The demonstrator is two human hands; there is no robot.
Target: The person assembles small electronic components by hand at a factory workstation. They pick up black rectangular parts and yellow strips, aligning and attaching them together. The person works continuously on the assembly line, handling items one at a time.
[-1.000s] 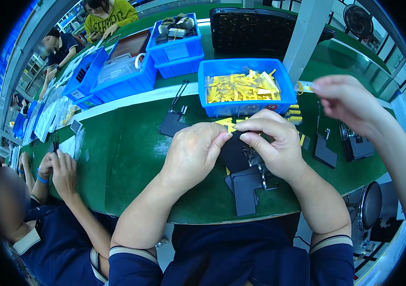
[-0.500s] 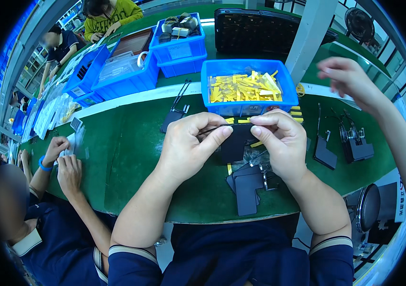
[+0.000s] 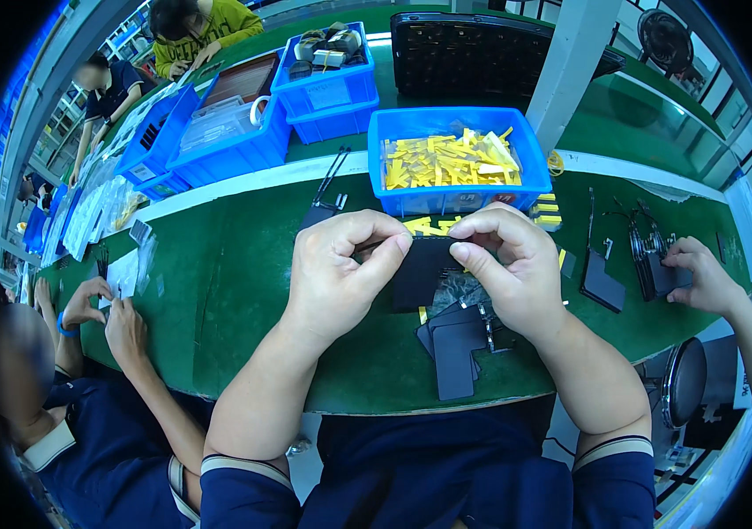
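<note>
Between my two hands hangs a flat black plate [image 3: 416, 279], held up by its top edge. My left hand [image 3: 333, 275] pinches that edge at its left end between thumb and index finger. At the right end, the thumb and fingertips of my right hand [image 3: 517, 269] are closed on it too. Just below lies a loose stack of black L-shaped plates [image 3: 457, 357], with small metal connectors at its right side. Yellow strips [image 3: 429, 227] lie on the table behind my fingertips, partly hidden. Behind them stands a blue bin [image 3: 460, 201] filled with more yellow strips.
At right, a co-worker's hand [image 3: 700, 275] touches black parts with cables [image 3: 651, 269]; another such part [image 3: 602, 284] lies nearer me. A co-worker's hands [image 3: 120, 322] work at left. Blue crates [image 3: 243, 150] and a grey post [image 3: 570, 75] stand behind. Green table [image 3: 235, 291] beneath.
The co-worker's hand at right has come down from the air onto the black cabled parts. My hands and the plate have shifted slightly left. The left co-worker's hands have moved slightly nearer.
</note>
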